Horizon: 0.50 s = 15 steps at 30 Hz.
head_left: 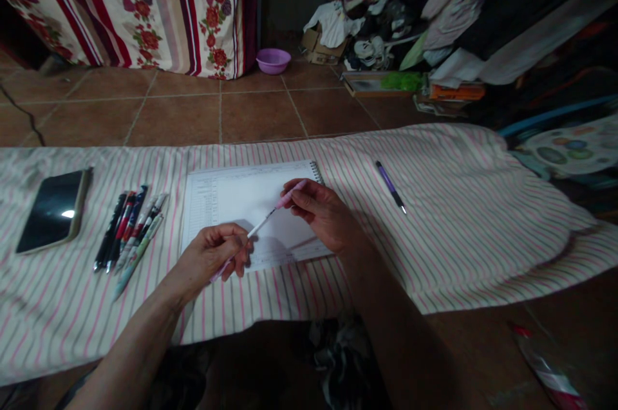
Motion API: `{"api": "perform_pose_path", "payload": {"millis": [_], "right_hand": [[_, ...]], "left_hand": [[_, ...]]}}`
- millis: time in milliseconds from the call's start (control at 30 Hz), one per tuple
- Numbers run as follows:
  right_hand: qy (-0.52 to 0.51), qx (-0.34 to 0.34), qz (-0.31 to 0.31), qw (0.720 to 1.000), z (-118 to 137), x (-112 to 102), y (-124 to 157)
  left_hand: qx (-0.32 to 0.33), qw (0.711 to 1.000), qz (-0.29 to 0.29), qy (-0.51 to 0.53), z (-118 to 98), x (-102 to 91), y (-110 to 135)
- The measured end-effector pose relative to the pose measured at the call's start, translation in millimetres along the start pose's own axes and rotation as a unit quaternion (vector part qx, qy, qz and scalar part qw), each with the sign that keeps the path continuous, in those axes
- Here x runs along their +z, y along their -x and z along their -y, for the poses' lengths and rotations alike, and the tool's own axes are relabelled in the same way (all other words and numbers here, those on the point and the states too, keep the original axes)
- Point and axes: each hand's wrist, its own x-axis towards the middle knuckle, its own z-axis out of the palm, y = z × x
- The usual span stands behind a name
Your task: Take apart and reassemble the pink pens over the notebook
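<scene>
My left hand (217, 248) is closed around the lower part of a pen, whose pink end (221, 271) shows below the fingers. A thin white refill (261, 224) with a dark tip sticks out of that hand toward the upper right. The fingers of my right hand (322, 209) pinch a pink pen piece (291, 194) that lines up with the refill's tip. Whether the pink piece and the tip touch is hard to tell. Both hands are above a spiral notebook (236, 191), which lies open at a mostly blank page with printed lines along its edges.
A purple and black pen (390, 186) lies right of the notebook. Several pens (128, 226) are bunched at the left, beside a phone (54, 210). Striped cloth (458, 217) covers the table. On the floor are a purple basin (273, 61) and a plastic bottle (550, 371).
</scene>
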Motion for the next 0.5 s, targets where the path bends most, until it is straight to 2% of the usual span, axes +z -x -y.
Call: {"api": "perform_pose_path", "payload": {"millis": [500], "right_hand": [[0.010, -0.013, 0.014, 1.000, 0.0, -0.5, 1.0]], "left_hand": [[-0.006, 1.000, -0.007, -0.008, -1.4, 1.2, -0.7]]}}
